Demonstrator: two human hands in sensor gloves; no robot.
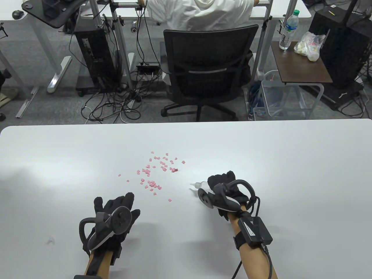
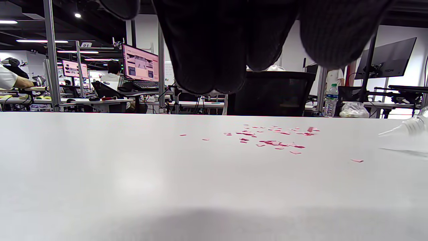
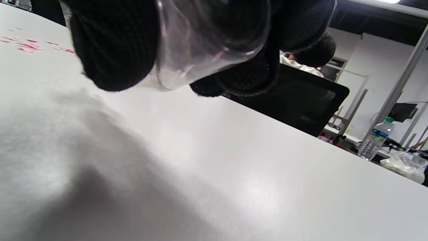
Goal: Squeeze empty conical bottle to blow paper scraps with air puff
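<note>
White surface [image 1: 290,151], matte, rounded corners. Carried pink paper scraps [image 1: 157,171], scattered loosely near its middle, one [image 1: 169,200] lying apart.

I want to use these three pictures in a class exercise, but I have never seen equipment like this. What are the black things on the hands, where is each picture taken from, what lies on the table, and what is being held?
These are a person's two hands in black sensor gloves, each with a tracker strapped to its back. One camera looks down at the white table; the other two sit on the wrists, so gloved fingers hang in from the top. Small pink paper scraps lie scattered near the table's middle. The right hand holds a clear plastic conical bottle in its grip, nozzle pointing left toward the scraps; the right wrist view shows its base between the fingers. The left hand holds nothing and appears to rest on the table.
</note>
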